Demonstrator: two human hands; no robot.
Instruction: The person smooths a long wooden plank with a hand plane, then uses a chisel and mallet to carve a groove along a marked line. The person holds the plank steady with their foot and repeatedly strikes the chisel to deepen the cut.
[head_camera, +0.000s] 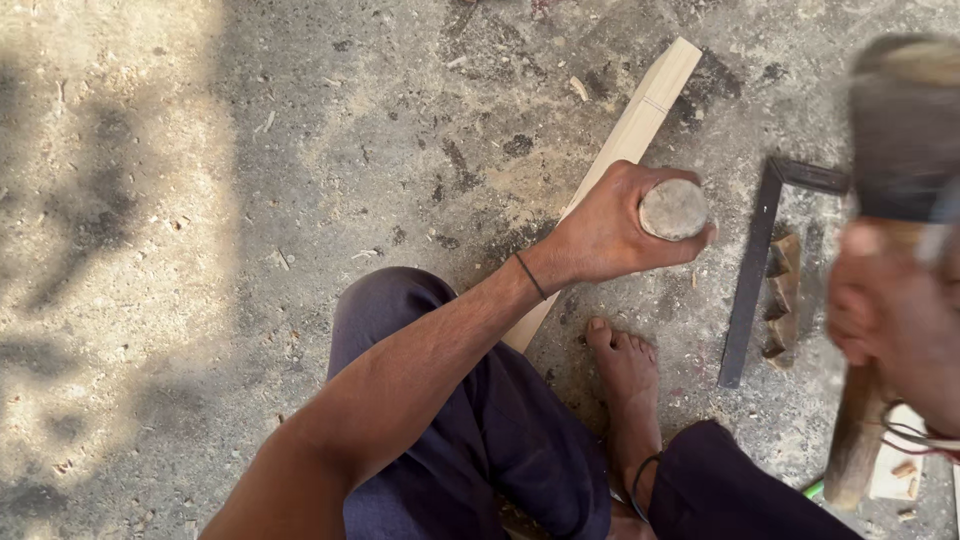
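- The floor (300, 150) is rough grey concrete, strewn with wood chips and dust; soft shadows darken its left side, and sun lights the top left corner.
- A person crouches on it in dark blue trousers, one bare foot (625, 375) flat on the concrete with a dark band round the ankle.
- A pale batten (640, 120) lies slantwise on the floor, running from near the top edge down towards the knee.
- The left hand (610, 230) sits right over the batten, about midway along it. Its grip is wrapped tight round a chisel (673, 209), of which only the round, worn butt of the handle shows, facing up past the thumb and fingers. The blade is hidden under the hand.
- The left arm reaches out from the lower left, nearly straight, wrist level, a thin black band on it.
- The right hand (885, 310) is raised at the right edge and blurred, closed round the wooden shaft of a hammer (900, 130), whose dark head sits high near the top right corner, well clear of the chisel.
- A dark metal square (755, 270) lies on the floor between the two hands, with small wood scraps (782, 295) just beside its long blade.
- More offcuts (900, 470) lie near the bottom right corner.
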